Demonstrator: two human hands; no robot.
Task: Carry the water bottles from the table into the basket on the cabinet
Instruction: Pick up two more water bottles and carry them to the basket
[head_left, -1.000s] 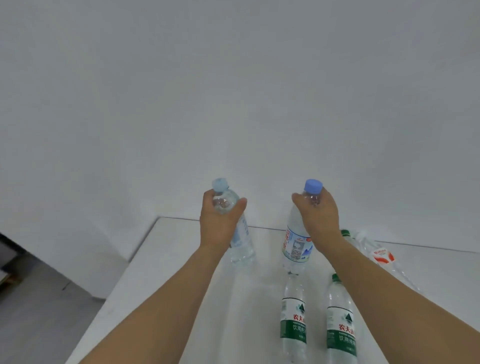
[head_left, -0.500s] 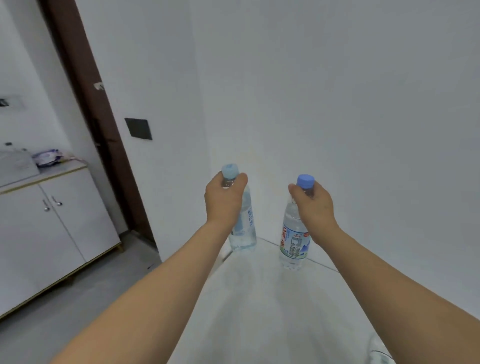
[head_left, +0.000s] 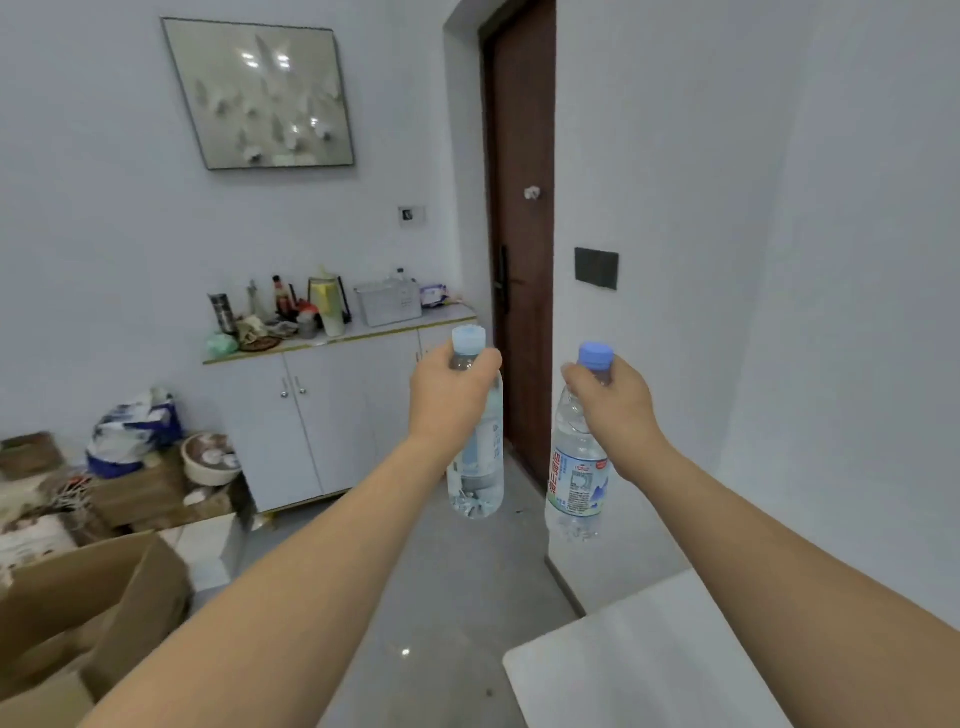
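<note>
My left hand (head_left: 449, 397) grips a clear water bottle with a pale blue cap (head_left: 478, 467) by its neck; the bottle hangs upright in the air. My right hand (head_left: 613, 402) grips a second clear bottle with a darker blue cap and a blue-and-red label (head_left: 576, 480) by its neck, also hanging upright. A white wire basket (head_left: 388, 306) stands on the top of the white cabinet (head_left: 311, 415) ahead at the far wall, well beyond both hands. A corner of the white table (head_left: 623, 670) shows at lower right.
Jars, a jug and small clutter crowd the left half of the cabinet top. A brown door (head_left: 522, 234) stands right of the cabinet. Cardboard boxes (head_left: 78, 613), bags and a bowl sit on the floor at left. Grey floor lies between me and the cabinet.
The view has swung left from the table to the room; the cabinet and basket have come into sight ahead. Both hands still hold their bottles, carried off the table.
</note>
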